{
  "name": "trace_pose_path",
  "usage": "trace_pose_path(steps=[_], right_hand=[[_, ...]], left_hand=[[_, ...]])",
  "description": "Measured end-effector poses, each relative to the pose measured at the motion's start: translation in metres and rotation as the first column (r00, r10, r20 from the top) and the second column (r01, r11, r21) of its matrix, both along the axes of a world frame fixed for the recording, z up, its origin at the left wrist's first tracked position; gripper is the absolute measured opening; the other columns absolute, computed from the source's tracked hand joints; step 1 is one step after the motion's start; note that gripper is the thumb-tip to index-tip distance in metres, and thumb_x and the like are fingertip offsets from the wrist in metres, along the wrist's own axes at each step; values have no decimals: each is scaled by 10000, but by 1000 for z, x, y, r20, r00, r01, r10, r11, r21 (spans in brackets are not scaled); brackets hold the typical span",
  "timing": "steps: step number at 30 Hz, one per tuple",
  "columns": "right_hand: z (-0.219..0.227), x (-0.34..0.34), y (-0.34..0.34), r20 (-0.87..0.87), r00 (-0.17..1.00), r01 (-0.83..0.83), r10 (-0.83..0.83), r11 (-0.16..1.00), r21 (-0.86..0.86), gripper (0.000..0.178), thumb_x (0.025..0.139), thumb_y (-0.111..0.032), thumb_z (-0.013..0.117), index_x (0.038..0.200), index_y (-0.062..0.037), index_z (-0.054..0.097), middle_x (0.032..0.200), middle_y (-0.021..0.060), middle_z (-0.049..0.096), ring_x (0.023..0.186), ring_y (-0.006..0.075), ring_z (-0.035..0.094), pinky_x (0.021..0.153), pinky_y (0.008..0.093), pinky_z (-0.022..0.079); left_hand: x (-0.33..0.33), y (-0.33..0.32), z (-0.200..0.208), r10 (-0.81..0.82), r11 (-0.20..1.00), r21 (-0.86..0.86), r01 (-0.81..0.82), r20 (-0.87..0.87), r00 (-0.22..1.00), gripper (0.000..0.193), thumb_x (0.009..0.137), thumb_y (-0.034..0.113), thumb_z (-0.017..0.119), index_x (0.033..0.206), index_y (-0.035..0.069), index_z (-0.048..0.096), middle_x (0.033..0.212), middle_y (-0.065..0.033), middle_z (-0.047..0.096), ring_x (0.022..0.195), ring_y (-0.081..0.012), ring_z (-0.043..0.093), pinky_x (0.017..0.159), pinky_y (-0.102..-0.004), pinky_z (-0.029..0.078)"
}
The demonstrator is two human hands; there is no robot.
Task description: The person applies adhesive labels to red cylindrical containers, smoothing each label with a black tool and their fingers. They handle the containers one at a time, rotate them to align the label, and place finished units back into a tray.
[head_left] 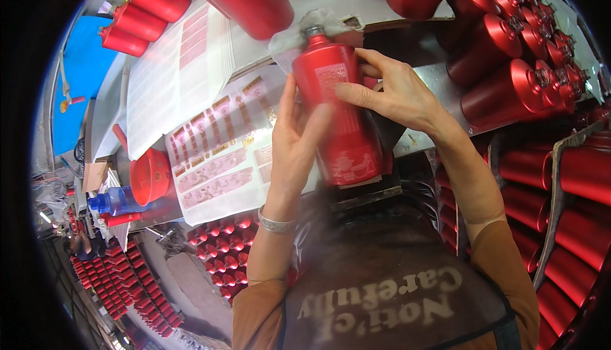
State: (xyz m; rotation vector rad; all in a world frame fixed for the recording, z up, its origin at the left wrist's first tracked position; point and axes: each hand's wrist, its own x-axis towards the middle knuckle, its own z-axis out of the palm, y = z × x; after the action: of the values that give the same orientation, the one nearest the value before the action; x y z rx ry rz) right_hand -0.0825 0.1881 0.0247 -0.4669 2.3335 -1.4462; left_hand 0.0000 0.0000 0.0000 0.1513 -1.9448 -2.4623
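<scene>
A glossy red bottle [347, 135] with a clear threaded neck lies slanted in front of me, its neck pointing away. Pale printing shows on its upper face, and a pale picture near its base. My left hand [298, 127] is closed along the bottle's left side, its thumb blurred by motion over the front. From the right, my right hand [391, 89] grips the upper body, with the thumb pressed on the printed patch and the fingers partly hidden behind. A whitish cloth [286, 46] lies under the neck end.
Left of the bottle lie a sheet of pink and gold decals [213, 175] and a stack of printed sheets [156, 105]. Beyond them are a red bowl [150, 175] and a blue plastic bottle [114, 202]. Red bottles [499, 98] crowd the right; racked ones [582, 226] stand below.
</scene>
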Motion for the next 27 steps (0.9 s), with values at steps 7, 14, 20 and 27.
trace_pose_path(steps=[7, 14, 20, 27], right_hand=[[-12, -2, 2, -17, 999, -46, 44, 995, -86, 942, 830, -459, 798, 1459, 117, 398, 1388, 255, 560, 1299, 332, 556, 921, 368, 545], [-14, -2, 3, -28, 999, -49, 47, 996, -80, 940, 837, -458, 794, 1473, 103, 389, 1409, 244, 545, 1310, 334, 541, 945, 367, 533], [-10, 2, 0, -43, 999, -39, 33, 990, -139, 915, 855, -468, 776, 1466, 101, 401, 1384, 240, 564, 1279, 318, 567, 964, 376, 525], [-13, 2, 0, -30, 999, -32, 28, 989, -144, 870, 863, -449, 767, 1450, 96, 428, 1345, 220, 592, 1206, 272, 607, 969, 370, 521]], left_hand=[[0, 3, -4, 11, 1000, -25, -11, -9, 1000, 857, 931, 68, 702, 1584, -34, 157, 1431, -182, 494, 1268, -216, 536, 1020, -338, 494], [1, 1, -2, 11, 999, -49, -11, -3, 1000, 861, 924, 62, 707, 1584, -34, 162, 1414, -182, 511, 1250, -221, 551, 1013, -342, 498], [0, 2, -4, 37, 999, -27, -37, -5, 999, 850, 931, 59, 699, 1584, -33, 162, 1412, -182, 514, 1250, -216, 550, 1015, -339, 497], [0, 1, -3, 27, 999, -29, -27, -15, 1000, 834, 935, 63, 697, 1577, -48, 176, 1419, -186, 509, 1250, -215, 549, 1017, -336, 495]])
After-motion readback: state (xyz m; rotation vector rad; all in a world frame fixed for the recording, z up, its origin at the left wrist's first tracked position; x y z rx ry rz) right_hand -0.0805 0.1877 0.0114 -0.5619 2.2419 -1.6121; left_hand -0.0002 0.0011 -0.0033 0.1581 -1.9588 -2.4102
